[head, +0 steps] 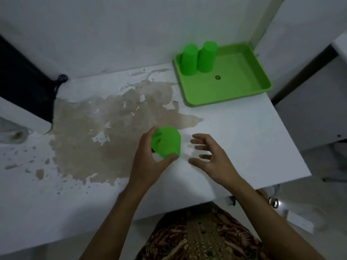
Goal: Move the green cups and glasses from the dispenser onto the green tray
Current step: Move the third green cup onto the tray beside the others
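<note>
My left hand (148,162) grips a green cup (167,141) upside down over the middle of the white table, fingers and thumb wrapped round its rim end. Just to its right, my right hand (208,156) hovers with fingers spread and holds nothing, a small gap between it and the cup. At the back right sits the green tray (231,89). Two green cups stand upside down in the tray's far left corner, one (189,60) beside the other (207,57). No dispenser is in view.
The white table (244,139) has a large brown patch of peeled surface (105,132) across its left and middle. A dark object (20,79) stands at the far left by the wall. The table's right edge drops off beside a white cabinet (315,113).
</note>
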